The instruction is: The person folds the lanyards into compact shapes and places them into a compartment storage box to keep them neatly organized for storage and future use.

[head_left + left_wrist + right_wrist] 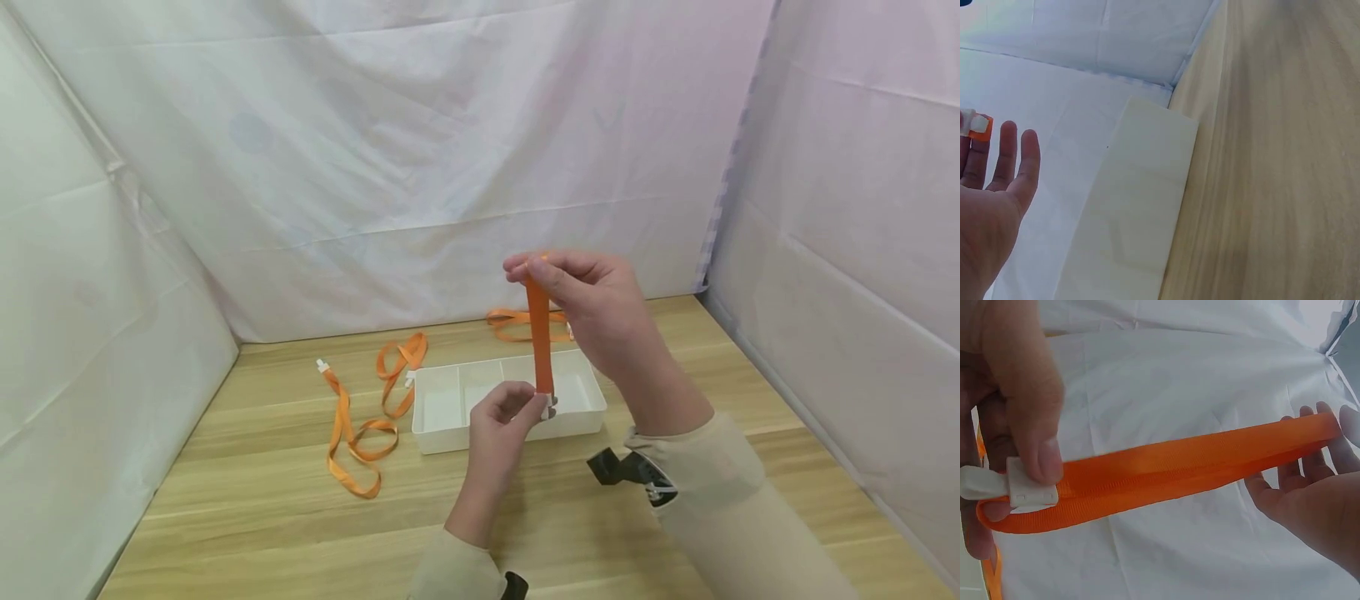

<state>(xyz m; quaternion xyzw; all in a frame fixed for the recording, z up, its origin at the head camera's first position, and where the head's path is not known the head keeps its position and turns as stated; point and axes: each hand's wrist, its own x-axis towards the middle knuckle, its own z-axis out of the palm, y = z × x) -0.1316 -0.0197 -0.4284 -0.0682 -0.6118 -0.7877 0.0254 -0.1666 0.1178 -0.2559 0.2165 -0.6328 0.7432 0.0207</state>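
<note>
An orange lanyard (540, 333), folded into a long loop, hangs upright between both hands over the white box. My right hand (607, 308) pinches its upper end between thumb and fingers. Lower down, my left hand (498, 425) pinches the white plastic clip (1032, 484) at the lanyard's bottom end. The right wrist view shows the strap (1179, 469) stretched between the two hands, doubled into two layers. In the left wrist view the left hand (991, 206) has several fingers extended beside the clip (975, 123).
A white divided box (442, 442) stands on the wooden table (247, 500) behind the left hand. Left of it lie two orange lanyards, one with a long tail (341, 417) and one looped (390, 371). Another lanyard (510, 317) lies behind the box. White curtains (375, 167) enclose the table.
</note>
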